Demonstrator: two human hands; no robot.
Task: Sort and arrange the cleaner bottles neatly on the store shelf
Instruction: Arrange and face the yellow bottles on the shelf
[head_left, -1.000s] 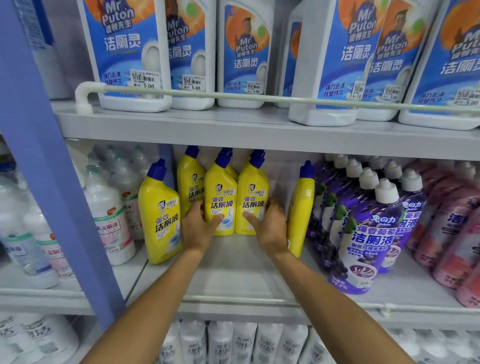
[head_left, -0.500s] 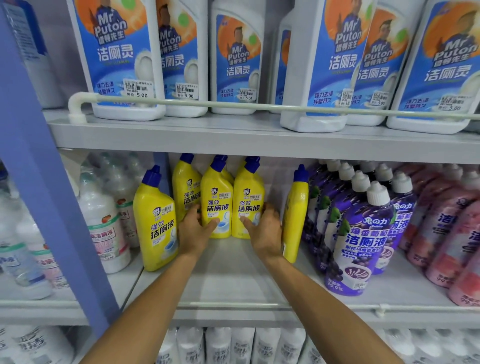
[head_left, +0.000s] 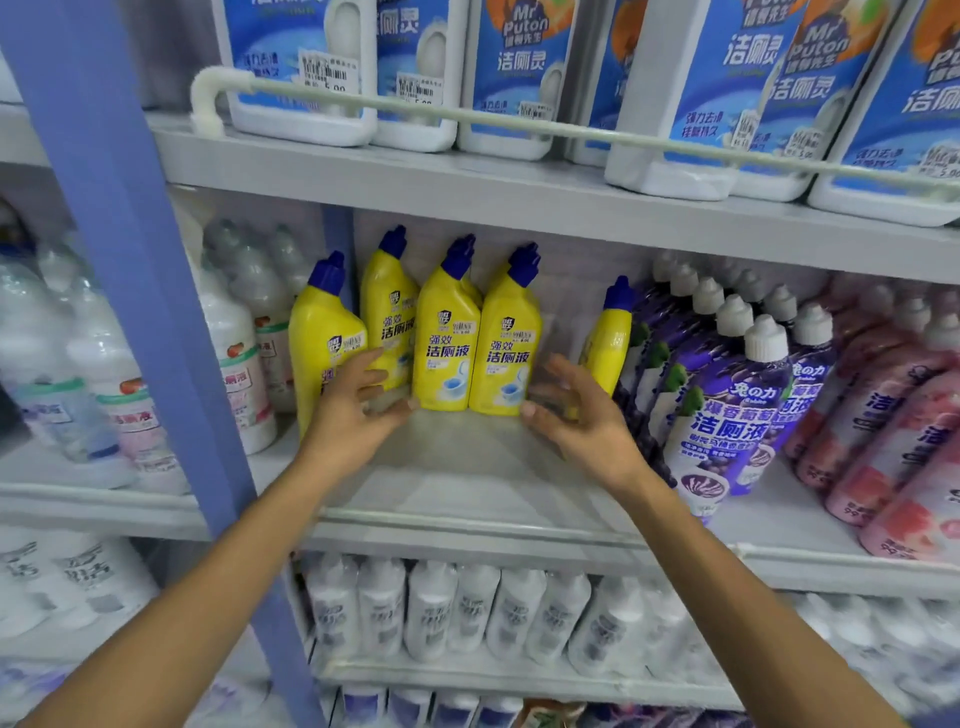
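Hovering at shelf front: left hand (head_left: 358, 415) and right hand (head_left: 576, 421), both released, fingers spread, nothing grasped; contact with bottles cannot be told because of blur. Between hands, yellow bottle pair (head_left: 447, 343) seen upright, side by side, labels forward, deep on middle shelf (head_left: 467, 483). Front-left yellow bottle (head_left: 324, 332) set forward, out of row. Edge-on yellow bottle (head_left: 608, 338) left against purple bottles (head_left: 727, 415). Judged partly done: row started, strays not yet aligned.

glossy yellow plastic cleaner bottles (head_left: 506, 353), smooth blue plastic caps (head_left: 523, 265) | matt grey painted metal shelf (head_left: 467, 467) | shiny white plastic jugs (head_left: 301, 67), glossy blue paper labels (head_left: 519, 62)
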